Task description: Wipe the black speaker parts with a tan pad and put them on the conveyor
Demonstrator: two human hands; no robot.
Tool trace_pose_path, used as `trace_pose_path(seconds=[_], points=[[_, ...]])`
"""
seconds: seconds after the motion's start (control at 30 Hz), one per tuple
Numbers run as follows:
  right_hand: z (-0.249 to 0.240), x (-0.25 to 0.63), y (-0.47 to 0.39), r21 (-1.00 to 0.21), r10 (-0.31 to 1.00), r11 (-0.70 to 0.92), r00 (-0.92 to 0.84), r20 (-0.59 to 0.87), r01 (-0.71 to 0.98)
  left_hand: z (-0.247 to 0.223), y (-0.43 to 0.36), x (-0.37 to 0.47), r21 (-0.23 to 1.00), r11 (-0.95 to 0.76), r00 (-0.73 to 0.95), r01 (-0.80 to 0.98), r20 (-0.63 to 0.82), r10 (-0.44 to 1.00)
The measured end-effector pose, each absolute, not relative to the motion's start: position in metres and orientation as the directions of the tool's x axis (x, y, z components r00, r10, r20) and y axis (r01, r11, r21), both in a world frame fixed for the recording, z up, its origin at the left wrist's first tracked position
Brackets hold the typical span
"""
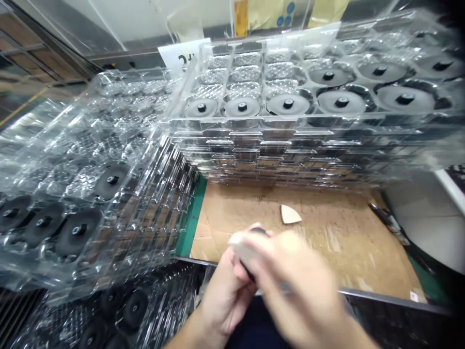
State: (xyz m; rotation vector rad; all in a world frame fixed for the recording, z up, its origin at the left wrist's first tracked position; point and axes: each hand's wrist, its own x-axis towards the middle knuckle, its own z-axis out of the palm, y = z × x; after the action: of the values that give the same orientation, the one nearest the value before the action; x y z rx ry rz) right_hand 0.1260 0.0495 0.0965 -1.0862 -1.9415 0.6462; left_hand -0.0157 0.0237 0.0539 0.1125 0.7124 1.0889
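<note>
Dark part (259,230), mostly hidden, sits between the worker's hands. Glossy clear-plastic trays (312,120), pocketed and stacked, border scuffed brown cardboard (348,232). The left hand (229,287) curls around the part; the blurred right hand (303,278) partly blocks it, grip unclear. Beyond lies a pale curved-edged wedge (289,214).

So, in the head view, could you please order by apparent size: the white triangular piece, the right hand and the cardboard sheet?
1. Cardboard sheet
2. Right hand, blurred and nearer the camera
3. White triangular piece
</note>
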Motion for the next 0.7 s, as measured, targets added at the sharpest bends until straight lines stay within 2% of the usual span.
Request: trace_pose_path(seconds=[0.07, 0.13, 0.2, 0.27, 0.33, 0.4, 0.47, 0.53, 0.6, 0.67, 0.7], points=[[0.104, 0.118, 0.046, -0.740, 0.818, 0.552, -0.422, 0.391, 0.385, 0.055, 0.024, -0.016, 0.435, 0.476, 0.238, -0.764, -0.495, 0.835], [0.106, 0.114, 0.047, -0.764, 0.817, 0.519, -0.484, 0.313, 0.382, 0.056, 0.023, -0.016, 0.456, 0.455, 0.192, -0.765, -0.513, 0.836], [0.106, 0.112, 0.051, -0.748, 0.835, 0.506, -0.460, 0.301, 0.429, 0.059, 0.022, -0.014, 0.456, 0.458, 0.193, -0.763, -0.516, 0.835], [0.106, 0.110, 0.053, -0.716, 0.838, 0.532, -0.402, 0.368, 0.452, 0.063, 0.021, -0.011, 0.441, 0.479, 0.217, -0.759, -0.522, 0.825], [0.105, 0.112, 0.049, -0.725, 0.815, 0.562, -0.413, 0.405, 0.397, 0.066, 0.022, -0.012, 0.431, 0.492, 0.234, -0.757, -0.523, 0.819], [0.103, 0.121, 0.041, -0.763, 0.806, 0.541, -0.478, 0.350, 0.353, 0.069, 0.023, -0.015, 0.430, 0.499, 0.253, -0.752, -0.511, 0.822], [0.101, 0.135, 0.034, -0.766, 0.832, 0.489, -0.487, 0.266, 0.418, 0.069, 0.026, -0.018, 0.432, 0.523, 0.284, -0.735, -0.505, 0.815], [0.101, 0.148, 0.032, -0.705, 0.864, 0.463, -0.453, 0.222, 0.537, 0.070, 0.029, -0.017, 0.422, 0.565, 0.321, -0.709, -0.520, 0.791], [0.104, 0.155, 0.038, -0.609, 0.845, 0.516, -0.476, 0.246, 0.602, 0.072, 0.031, -0.013, 0.403, 0.596, 0.366, -0.695, -0.516, 0.775], [0.106, 0.156, 0.050, -0.557, 0.776, 0.620, -0.537, 0.332, 0.552, 0.074, 0.033, -0.007, 0.383, 0.618, 0.414, -0.687, -0.493, 0.766], [0.106, 0.156, 0.057, -0.574, 0.741, 0.655, -0.566, 0.362, 0.491, 0.076, 0.033, -0.006, 0.377, 0.622, 0.432, -0.686, -0.477, 0.766]])
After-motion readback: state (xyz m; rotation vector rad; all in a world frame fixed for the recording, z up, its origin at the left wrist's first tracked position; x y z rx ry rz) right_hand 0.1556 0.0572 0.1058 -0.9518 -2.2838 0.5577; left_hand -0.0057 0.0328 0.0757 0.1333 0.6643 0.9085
